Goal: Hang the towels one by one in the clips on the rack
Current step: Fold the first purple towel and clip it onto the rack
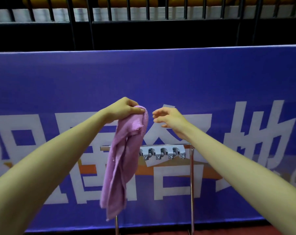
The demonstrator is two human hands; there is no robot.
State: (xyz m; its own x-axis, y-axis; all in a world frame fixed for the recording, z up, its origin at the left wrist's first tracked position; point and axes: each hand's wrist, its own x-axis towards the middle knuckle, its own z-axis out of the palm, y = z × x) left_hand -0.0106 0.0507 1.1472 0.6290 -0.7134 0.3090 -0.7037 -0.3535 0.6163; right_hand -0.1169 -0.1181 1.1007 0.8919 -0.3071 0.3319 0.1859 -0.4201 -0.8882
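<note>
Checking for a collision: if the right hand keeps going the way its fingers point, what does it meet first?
Probably the bunched top of the purple towel held in the left hand; the right hand points at it across a small gap. Depth is uncertain.

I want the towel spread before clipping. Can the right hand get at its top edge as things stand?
Probably yes. The right hand is open and empty, level with the bunched top of the pink towel that the left hand pinches, with only bare air between them.

1. The towel (122, 160) hides the left part of the rack (192, 184) and its leftmost clips (162, 152).
2. The rack's feet are cut off by the bottom edge.
3. The left hand (125, 108) covers the towel's top.
</note>
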